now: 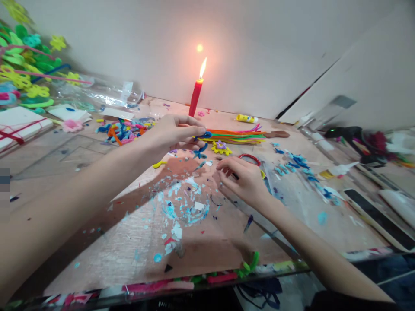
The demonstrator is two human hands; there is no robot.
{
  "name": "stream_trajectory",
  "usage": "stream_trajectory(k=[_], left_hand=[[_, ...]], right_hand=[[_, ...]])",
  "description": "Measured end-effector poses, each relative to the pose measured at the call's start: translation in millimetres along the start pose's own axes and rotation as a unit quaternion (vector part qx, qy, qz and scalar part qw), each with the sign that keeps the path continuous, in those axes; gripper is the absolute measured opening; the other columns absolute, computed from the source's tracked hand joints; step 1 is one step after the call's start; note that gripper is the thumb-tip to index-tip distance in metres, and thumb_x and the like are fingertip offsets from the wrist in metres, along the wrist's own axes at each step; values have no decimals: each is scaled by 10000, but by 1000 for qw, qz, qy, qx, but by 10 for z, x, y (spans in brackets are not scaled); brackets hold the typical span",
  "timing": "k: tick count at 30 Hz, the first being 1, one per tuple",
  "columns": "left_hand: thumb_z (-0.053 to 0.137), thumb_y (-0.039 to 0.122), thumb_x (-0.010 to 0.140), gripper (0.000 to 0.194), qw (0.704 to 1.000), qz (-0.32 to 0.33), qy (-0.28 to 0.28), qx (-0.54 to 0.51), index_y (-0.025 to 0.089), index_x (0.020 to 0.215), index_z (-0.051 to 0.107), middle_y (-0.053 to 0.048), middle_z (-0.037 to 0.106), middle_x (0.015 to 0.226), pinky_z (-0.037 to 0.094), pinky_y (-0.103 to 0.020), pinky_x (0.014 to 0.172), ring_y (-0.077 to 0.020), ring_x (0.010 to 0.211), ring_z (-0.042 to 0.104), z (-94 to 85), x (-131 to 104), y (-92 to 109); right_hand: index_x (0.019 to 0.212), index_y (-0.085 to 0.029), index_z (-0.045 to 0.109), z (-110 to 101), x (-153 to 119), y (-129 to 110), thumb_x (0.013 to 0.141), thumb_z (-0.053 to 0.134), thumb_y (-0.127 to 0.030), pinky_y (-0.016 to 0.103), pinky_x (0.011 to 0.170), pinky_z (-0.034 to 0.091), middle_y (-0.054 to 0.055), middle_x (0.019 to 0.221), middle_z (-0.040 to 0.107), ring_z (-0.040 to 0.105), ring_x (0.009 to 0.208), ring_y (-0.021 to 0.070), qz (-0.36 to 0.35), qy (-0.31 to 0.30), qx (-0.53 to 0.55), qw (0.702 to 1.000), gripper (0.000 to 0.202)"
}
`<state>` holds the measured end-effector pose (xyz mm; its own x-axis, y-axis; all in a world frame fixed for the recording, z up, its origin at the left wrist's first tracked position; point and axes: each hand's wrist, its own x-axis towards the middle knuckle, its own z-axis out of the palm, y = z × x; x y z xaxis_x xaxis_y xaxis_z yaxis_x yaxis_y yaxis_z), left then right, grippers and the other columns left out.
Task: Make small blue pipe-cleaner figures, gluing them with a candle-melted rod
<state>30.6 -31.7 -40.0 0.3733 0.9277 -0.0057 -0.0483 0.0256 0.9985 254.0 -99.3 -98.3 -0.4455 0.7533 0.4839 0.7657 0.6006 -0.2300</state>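
Observation:
My left hand [184,131] is closed, pinching a small blue pipe-cleaner piece [204,135] between thumb and fingers. A short blue end [200,152] hangs below the fingers. Just behind this hand stands a lit red candle [195,97], its base hidden by the hand. My right hand [243,179] is low over the table, fingers loosely curled and thumb apart from them, with nothing visible in its grasp. Beside its knuckles lies a red loop handle [249,158], partly covered. A bundle of coloured pipe cleaners [236,135] and a yellow flower with a purple centre [221,147] lie beyond the hands.
Mixed pipe-cleaner scraps [125,131] are heaped at left, near a clear plastic bag [100,93] and green and yellow pipe-cleaner flowers [35,65]. Blue pieces [298,162] lie at right, with a glue bottle [339,170]. A yellow glue stick [247,118] lies near the wall.

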Motion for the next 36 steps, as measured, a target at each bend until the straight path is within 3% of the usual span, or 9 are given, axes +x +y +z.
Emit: stream_trajectory(k=[8, 14, 20, 31, 36], left_hand=[[734, 199, 785, 87, 1000, 5, 6, -15, 146, 834, 685, -71, 721, 767, 586, -274, 741, -148, 752, 711, 53, 10, -70], [739, 174, 777, 77, 1000, 0, 24, -8, 142, 789, 669, -58, 716, 732, 577, -280, 720, -133, 676, 694, 119, -49, -7], [729, 166, 772, 56, 999, 20, 32, 26, 135, 773, 682, -66, 708, 733, 565, -324, 729, -155, 682, 696, 183, -113, 42], [738, 174, 756, 82, 999, 34, 22, 16, 144, 727, 667, -44, 703, 689, 575, -313, 698, -147, 654, 690, 214, -115, -5], [757, 186, 748, 102, 999, 34, 31, 29, 148, 726, 664, -43, 694, 670, 576, -329, 716, -155, 678, 691, 227, -130, -2]], right_hand=[[901, -263, 644, -322, 245, -255, 850, 596, -122, 332, 701, 556, 13, 876, 742, 693, 774, 174, -31, 128, 7, 991, 157], [878, -263, 658, -409, 401, -282, 909, 561, -181, 382, 753, 567, 30, 872, 743, 706, 837, 201, -61, 129, -27, 989, 130], [858, -280, 674, -434, 427, -301, 918, 559, -209, 450, 819, 566, 42, 893, 737, 698, 862, 228, -47, 107, -42, 992, 148], [916, -270, 652, -412, 380, -281, 898, 582, -133, 404, 822, 562, 50, 934, 751, 704, 873, 209, -118, 136, -95, 979, 156], [901, -287, 653, -402, 385, -282, 896, 592, -141, 412, 830, 557, 37, 939, 750, 701, 877, 211, -104, 130, -79, 983, 158]])
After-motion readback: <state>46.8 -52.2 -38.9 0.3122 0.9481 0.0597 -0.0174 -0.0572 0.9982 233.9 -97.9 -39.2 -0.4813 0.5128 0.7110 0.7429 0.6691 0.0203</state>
